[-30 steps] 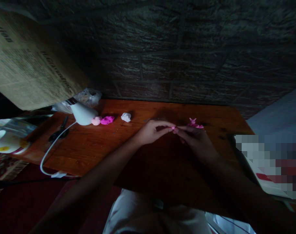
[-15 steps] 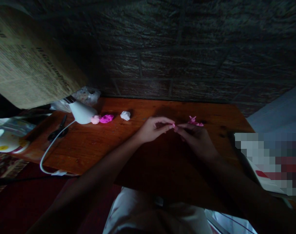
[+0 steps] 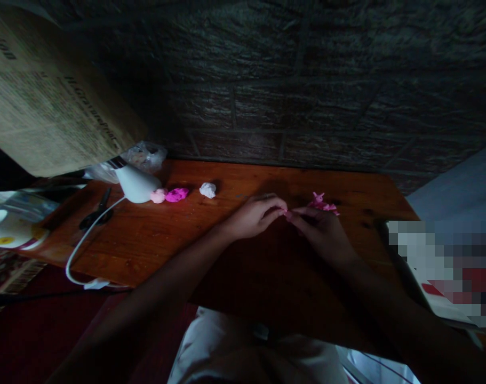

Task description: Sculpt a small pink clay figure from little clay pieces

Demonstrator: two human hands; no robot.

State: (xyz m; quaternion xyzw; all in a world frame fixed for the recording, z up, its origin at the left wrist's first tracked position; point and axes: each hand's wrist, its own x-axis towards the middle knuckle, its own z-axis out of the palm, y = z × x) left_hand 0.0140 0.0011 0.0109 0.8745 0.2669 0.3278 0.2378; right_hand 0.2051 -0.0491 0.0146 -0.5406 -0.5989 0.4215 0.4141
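Observation:
Between the fingertips of both hands is a tiny piece of pink modelling clay [image 3: 285, 212], mostly covered by the fingers. My left hand [image 3: 255, 214] pinches it from the left, thumb and forefinger closed. My right hand [image 3: 320, 230] pinches it from the other side. Just behind the right hand lies a pink clay figure [image 3: 320, 202] with small pointed parts, partly hidden by that hand. Further left on the wooden table sit a white clay lump [image 3: 207, 190], a bright magenta clay lump [image 3: 176, 194] and a pale pink clay lump [image 3: 158, 196].
A white lamp base [image 3: 136, 184] under a newsprint shade [image 3: 58, 101] stands at the left, its white cable [image 3: 77, 248] looping over the table edge. Black scissors [image 3: 96, 213], a plastic bag [image 3: 144, 157] and a white cup [image 3: 14, 229] are nearby. A stone wall [image 3: 259, 106] rises behind.
The fingers have closed further round the pink clay, so less of it shows. The hands have shifted very slightly, and more of the pink figure is visible behind the right hand.

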